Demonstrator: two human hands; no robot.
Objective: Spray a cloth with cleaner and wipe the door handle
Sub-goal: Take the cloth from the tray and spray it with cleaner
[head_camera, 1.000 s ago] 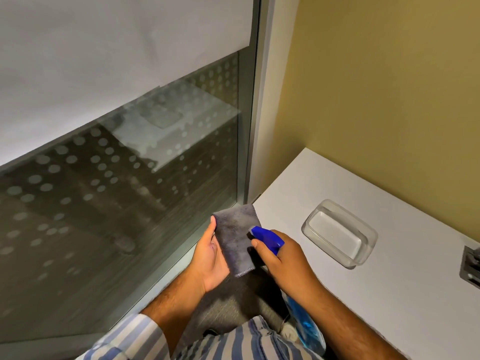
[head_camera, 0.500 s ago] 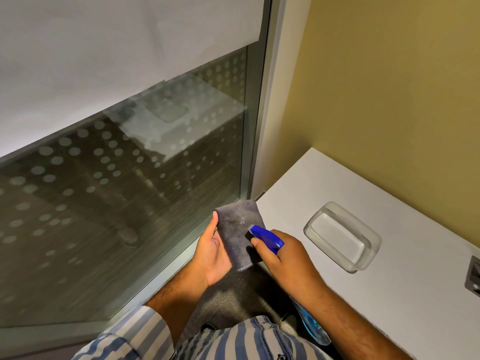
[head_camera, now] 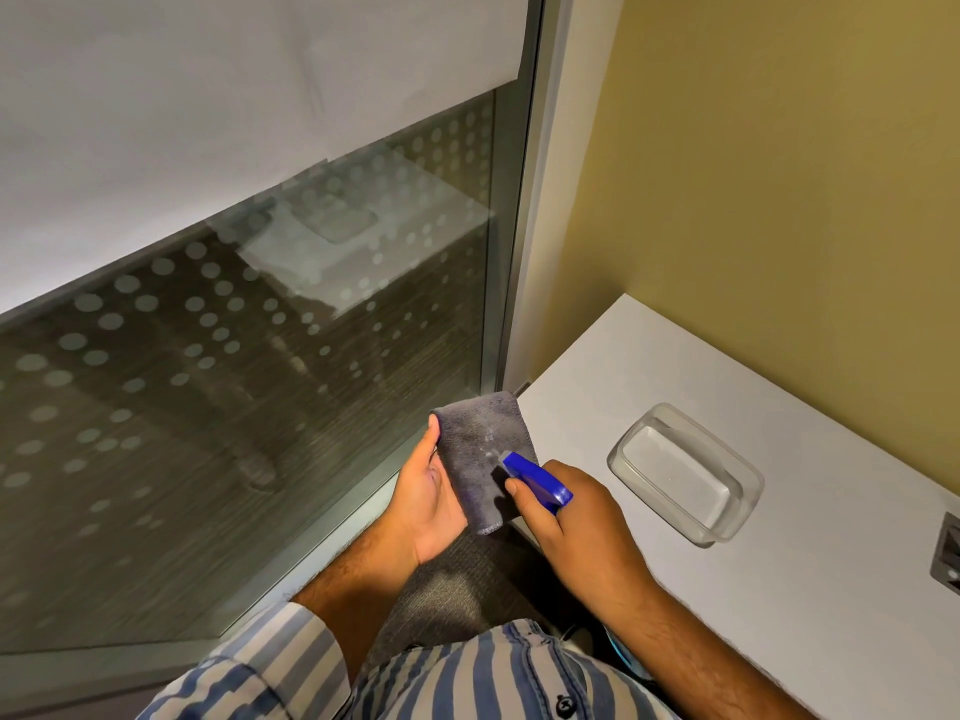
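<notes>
Little has moved: my left hand (head_camera: 426, 504) still pinches the grey cloth (head_camera: 485, 454), my right hand (head_camera: 576, 522) squeezing the spray bottle (head_camera: 537, 480).

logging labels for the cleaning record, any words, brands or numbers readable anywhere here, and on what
None can be read.
Spray bottle: only its blue head shows above the right hand; no label is in view.
Grey cloth in the left hand: no tag or print shows.
Clear plastic container on the white counter: no marking visible.
Glass panel: only frosted dots, no lettering.
</notes>
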